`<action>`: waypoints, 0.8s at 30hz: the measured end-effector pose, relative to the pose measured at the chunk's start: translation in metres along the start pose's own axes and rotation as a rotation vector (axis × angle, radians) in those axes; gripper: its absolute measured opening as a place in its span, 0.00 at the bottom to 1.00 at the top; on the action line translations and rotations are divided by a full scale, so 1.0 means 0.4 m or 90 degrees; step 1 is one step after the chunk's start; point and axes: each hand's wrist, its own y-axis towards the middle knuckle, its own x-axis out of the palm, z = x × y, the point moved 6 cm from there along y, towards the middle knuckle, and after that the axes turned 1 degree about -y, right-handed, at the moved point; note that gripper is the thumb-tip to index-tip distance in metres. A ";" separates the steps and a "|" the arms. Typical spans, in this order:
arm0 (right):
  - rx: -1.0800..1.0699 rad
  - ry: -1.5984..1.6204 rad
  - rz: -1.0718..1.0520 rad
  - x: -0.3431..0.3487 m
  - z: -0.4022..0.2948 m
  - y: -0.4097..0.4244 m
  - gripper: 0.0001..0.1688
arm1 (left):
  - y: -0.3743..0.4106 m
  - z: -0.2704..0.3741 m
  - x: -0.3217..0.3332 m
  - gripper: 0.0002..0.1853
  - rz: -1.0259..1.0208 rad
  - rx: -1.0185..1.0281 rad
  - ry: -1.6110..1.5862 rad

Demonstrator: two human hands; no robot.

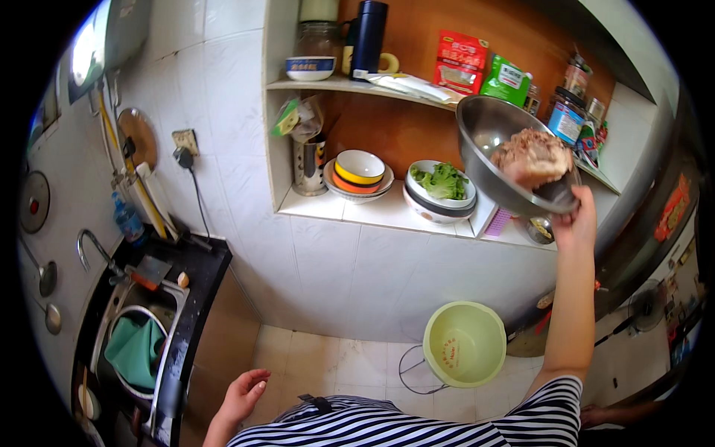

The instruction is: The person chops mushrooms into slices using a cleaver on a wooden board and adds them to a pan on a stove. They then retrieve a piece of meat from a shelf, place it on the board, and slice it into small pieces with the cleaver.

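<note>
My right hand (578,215) grips the rim of a stainless steel bowl (475,131), which is tilted with its opening towards me. Inside the bowl rests a large chunk of meat (533,156), pale on one side and brownish on the other. The bowl is raised in front of the wall shelf and hides part of it. Down at the lower left, my left hand (246,391) hangs free with slightly curled fingers, holding nothing. A white bowl of green lettuce (441,181) sits on a stack of bowls just left of the steel bowl.
At left, a metal sink (179,296) in a black counter holds a pot with a green cloth (134,352). Stacked bowls (360,167) stand on the lower shelf (313,209). A pale green plastic basin (466,343) is low by the tiled wall. Another person's hand (595,416) shows at lower right.
</note>
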 end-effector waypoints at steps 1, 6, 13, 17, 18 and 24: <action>0.018 0.003 -0.025 -0.007 0.019 -0.026 0.05 | -0.007 0.005 -0.001 0.17 -0.001 0.006 0.000; 0.105 -0.059 -0.095 0.179 0.248 -0.269 0.09 | -0.046 0.133 -0.016 0.15 0.035 0.118 0.035; 0.383 -0.068 -0.393 0.430 0.627 -0.627 0.13 | -0.119 0.403 -0.088 0.16 0.175 0.282 -0.108; 0.375 -0.091 -0.565 0.558 0.761 -0.840 0.19 | -0.120 0.274 -0.149 0.39 0.235 0.061 -0.189; 0.372 -0.091 -0.606 0.591 0.779 -0.890 0.20 | -0.137 0.200 -0.190 0.46 0.305 0.030 -0.204; 0.346 -0.198 -0.766 0.724 0.859 -1.180 0.22 | -0.346 -0.014 -0.344 0.63 0.565 -0.058 -0.229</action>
